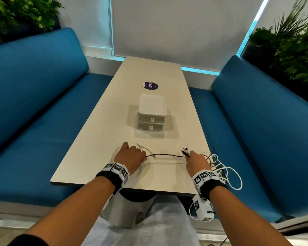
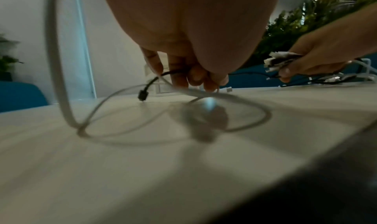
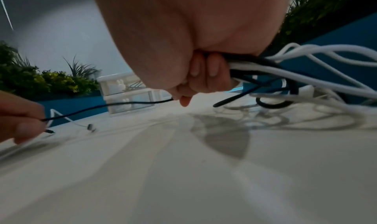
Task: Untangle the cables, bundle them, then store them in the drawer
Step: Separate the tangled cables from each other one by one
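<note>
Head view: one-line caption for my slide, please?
Left hand and right hand stretch a black cable taut before a closed two-drawer box on the table.

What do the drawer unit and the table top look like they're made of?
Drawer unit: seemingly plastic, white glossy frame with see-through drawer fronts; the bench shows through them in the right wrist view. Table: probably laminate, pale matte with faint grain streaks and a thin dark edge.
</note>
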Action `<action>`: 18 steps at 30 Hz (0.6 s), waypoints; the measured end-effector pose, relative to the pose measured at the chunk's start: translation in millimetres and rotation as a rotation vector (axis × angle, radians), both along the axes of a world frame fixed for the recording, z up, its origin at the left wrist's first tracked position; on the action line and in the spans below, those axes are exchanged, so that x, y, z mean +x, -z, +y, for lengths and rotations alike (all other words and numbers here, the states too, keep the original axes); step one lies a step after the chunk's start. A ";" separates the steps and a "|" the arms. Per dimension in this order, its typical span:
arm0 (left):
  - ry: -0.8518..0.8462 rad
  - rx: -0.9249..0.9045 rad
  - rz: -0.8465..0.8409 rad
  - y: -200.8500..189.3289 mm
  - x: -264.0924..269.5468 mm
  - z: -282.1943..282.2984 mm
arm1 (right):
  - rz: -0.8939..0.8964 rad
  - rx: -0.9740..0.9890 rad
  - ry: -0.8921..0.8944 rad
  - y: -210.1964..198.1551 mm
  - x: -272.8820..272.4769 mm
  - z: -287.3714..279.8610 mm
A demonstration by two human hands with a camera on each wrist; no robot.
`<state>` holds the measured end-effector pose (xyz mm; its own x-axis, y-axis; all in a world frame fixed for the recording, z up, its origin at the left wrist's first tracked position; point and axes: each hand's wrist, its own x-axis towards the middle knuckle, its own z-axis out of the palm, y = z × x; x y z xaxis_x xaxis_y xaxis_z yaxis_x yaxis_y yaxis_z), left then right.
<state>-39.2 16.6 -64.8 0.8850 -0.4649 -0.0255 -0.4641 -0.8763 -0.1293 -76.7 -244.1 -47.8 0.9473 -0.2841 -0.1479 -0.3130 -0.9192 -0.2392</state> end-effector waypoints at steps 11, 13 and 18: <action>0.046 0.003 -0.031 -13.1 -12.0 -34.5 | -0.232 0.344 -0.150 -14.2 7.3 60.0; 0.092 -0.028 -0.049 -12.7 -11.2 -35.4 | -0.183 0.351 -0.243 -9.1 5.3 61.4; 0.149 -0.112 -0.039 -7.5 -8.0 -34.2 | -0.122 0.433 -0.308 -7.6 -1.1 62.6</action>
<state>-47.2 -17.6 -57.3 0.8052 -0.5893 0.0661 -0.5867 -0.8079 -0.0554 -77.8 -181.5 -40.1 0.9947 0.0716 -0.0735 0.0088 -0.7730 -0.6343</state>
